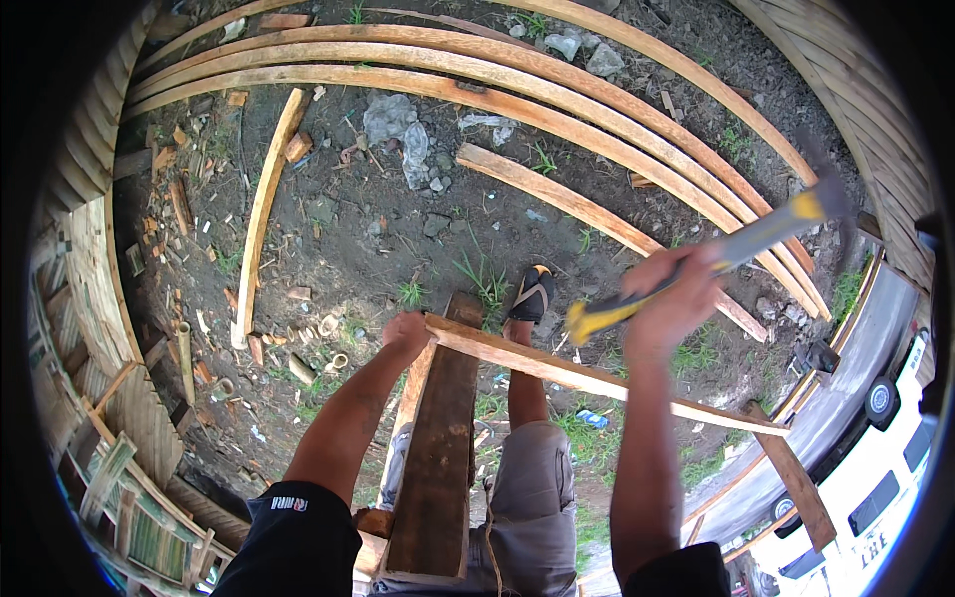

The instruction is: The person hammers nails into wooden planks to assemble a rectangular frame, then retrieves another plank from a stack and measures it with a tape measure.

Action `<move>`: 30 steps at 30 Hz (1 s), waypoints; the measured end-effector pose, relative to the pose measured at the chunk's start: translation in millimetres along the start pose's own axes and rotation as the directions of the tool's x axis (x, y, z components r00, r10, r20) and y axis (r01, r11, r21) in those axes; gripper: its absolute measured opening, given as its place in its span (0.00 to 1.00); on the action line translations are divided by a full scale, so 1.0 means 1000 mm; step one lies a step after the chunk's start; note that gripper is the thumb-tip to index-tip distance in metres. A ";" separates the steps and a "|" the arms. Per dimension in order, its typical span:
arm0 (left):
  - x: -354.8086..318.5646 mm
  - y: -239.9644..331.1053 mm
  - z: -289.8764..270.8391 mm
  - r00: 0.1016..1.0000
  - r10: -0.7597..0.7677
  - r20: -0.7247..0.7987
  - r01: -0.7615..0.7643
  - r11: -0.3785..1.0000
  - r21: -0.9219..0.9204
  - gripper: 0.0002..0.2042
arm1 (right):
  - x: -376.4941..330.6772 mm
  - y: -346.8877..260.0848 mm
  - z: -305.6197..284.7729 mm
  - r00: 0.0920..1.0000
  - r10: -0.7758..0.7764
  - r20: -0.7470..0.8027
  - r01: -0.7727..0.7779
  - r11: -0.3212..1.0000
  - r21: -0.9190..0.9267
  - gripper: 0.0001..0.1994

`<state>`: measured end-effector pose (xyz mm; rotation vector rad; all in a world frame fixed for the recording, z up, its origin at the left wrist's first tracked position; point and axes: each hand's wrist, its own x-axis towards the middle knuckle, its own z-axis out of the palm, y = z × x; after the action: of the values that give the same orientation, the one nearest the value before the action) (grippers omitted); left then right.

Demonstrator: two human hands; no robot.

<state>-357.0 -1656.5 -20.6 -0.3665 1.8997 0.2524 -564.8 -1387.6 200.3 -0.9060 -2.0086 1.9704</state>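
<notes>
My right hand (674, 298) is raised on the right, its fingers wrapped round the grey and yellow handle of a hammer (758, 242). The hammer head is smeared by motion at the upper right. Left of the middle, my left hand (403, 331) is closed at the near-left end of a long, pale wooden batten (557, 369). Whether a small thing sits between those fingers is hidden. The batten slants across a dark, thick plank (435, 458) that points away from me between my legs. A short board (794, 488) meets the batten's right end.
Several long, curved-looking timbers (497, 99) lie across the ground at the far side. One shorter timber (266, 214) lies at left, among wood scraps and bamboo pieces. My sandalled foot (532, 296) stands beside the plank. A white vehicle (890, 488) is at lower right.
</notes>
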 end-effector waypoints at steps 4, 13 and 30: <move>0.008 -0.003 -0.002 0.999 0.041 0.014 -0.041 0.999 -0.002 0.22 | -0.128 0.138 -0.050 0.568 0.611 0.551 0.085 0.622 -0.778 0.23; 0.070 -0.009 0.004 0.990 0.128 -0.067 -0.142 0.769 -0.623 0.11 | -0.011 0.095 -0.025 0.816 0.525 0.241 -0.461 0.843 -0.277 0.20; 0.042 0.059 0.026 0.919 0.391 0.051 -0.340 0.851 -0.400 0.13 | -0.044 0.113 -0.088 0.492 0.832 0.257 -0.482 0.506 -0.716 0.11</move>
<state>-369.4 -1598.0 -68.9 -0.2334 1.7727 0.8962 -449.9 -1344.3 113.3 -1.6536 -3.0780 2.2476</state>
